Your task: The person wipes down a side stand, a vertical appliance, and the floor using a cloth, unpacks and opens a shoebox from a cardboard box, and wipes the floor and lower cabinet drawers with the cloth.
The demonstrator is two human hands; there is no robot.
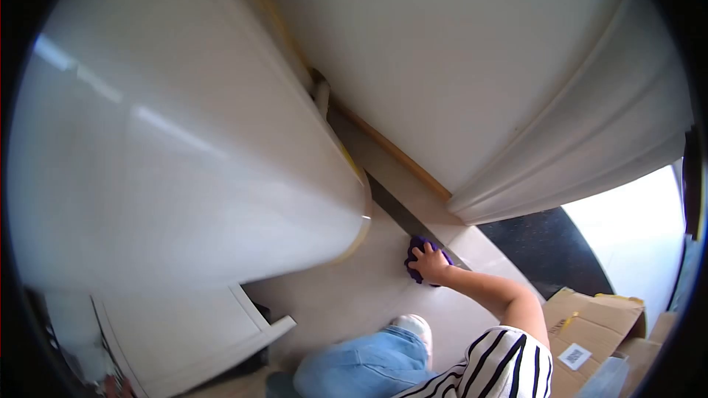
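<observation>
My right hand (433, 262) presses down on a bunched purple cloth (414, 274) on the pale tiled floor (339, 287). Its fingers curl over the cloth, which sticks out mostly on the left side of the hand. Just above it, a dark grey strip (398, 211) in the floor runs diagonally, close to the cloth's upper edge. The right arm reaches in from the lower right in a black-and-white striped sleeve (509, 361). I do not see my left hand.
A large glossy white panel (169, 155) leans in from the left. Another white wall-like surface (472, 51) with a wooden trim strip (398, 151) stands beyond. Cardboard boxes (594, 320) are at lower right, a white cabinet piece (177, 332) at lower left. My jeans-clad leg (361, 361) is below.
</observation>
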